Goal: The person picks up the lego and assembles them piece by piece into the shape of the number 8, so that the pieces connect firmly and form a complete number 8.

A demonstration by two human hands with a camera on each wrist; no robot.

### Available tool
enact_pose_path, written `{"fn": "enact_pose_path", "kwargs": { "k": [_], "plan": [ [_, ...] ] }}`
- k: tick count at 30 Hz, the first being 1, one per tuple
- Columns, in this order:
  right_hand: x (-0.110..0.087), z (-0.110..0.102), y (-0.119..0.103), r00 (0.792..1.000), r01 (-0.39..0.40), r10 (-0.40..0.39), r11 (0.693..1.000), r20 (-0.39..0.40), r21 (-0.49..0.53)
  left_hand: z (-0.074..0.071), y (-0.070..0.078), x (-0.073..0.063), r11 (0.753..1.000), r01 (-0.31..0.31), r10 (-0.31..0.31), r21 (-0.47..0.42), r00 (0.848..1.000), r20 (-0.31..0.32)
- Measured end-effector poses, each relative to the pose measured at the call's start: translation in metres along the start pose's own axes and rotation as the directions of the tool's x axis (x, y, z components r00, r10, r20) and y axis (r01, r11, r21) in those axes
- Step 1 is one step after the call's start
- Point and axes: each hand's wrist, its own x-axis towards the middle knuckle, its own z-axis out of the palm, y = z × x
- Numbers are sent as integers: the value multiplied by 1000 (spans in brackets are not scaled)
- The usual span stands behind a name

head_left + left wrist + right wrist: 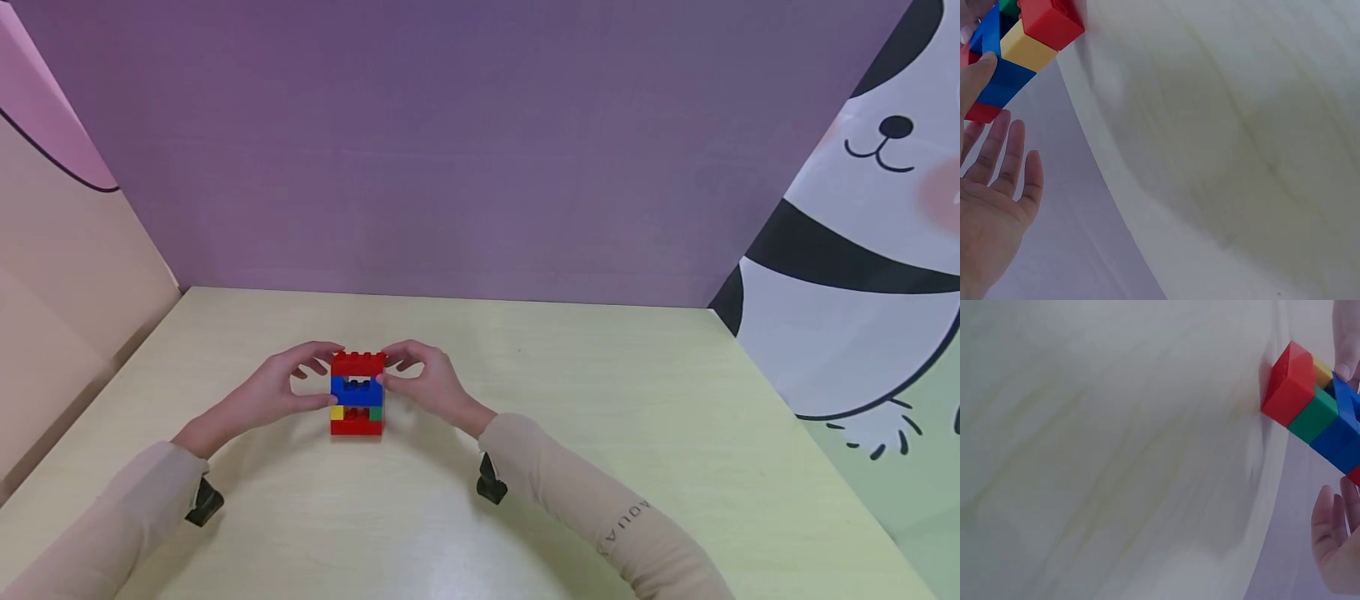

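Observation:
A small tower of toy building bricks stands on the table. At its base is a red brick (356, 428), with a yellow brick (1027, 49) and a green brick (1314, 415) at either end above it. A blue brick (356, 397) spans these, and another red brick (358, 365) forms the top, with a gap beneath its middle. My left hand (273, 389) holds the tower's left side, thumb against the blue brick and fingertips at the top red one. From the right, my right hand (435, 385) grips the upper part the same way.
The pale wooden table (600, 433) extends around the tower. A purple panel (465, 150) rises behind the far edge. A panda picture (862, 333) covers the right side wall, and a light wall (67, 317) borders the left.

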Motion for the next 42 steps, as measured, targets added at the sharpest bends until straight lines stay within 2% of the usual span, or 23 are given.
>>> {"fn": "enact_pose_path", "kwargs": {
  "k": [6, 12, 21, 26, 34, 42],
  "plan": [
    [4, -1, 2, 1000, 24, -24, 1000, 14, -20, 0, -2, 2, 1000, 10, -10, 4, 1000, 3],
    [5, -1, 3, 999, 17, -14, 997, 43, -81, 0, -7, 5, 1000, 20, -20, -6, 1000, 14],
    [0, 3, 6, 997, 47, -37, 985, 63, -166, 0, -11, 8, 999, -2, 3, -32, 1000, 27],
    [-5, 4, 3, 997, 41, -30, 986, 72, -162, 1, -13, 9, 999, -14, 16, -45, 999, 33],
    [-6, 8, 6, 995, 32, -12, 981, 100, -193, 1, -12, 12, 996, 23, -19, -87, 999, 51],
    [-3, 9, 10, 995, 13, 8, 976, 95, -215, 3, -15, 15, 990, 69, -62, -119, 996, 64]
  ]
}}
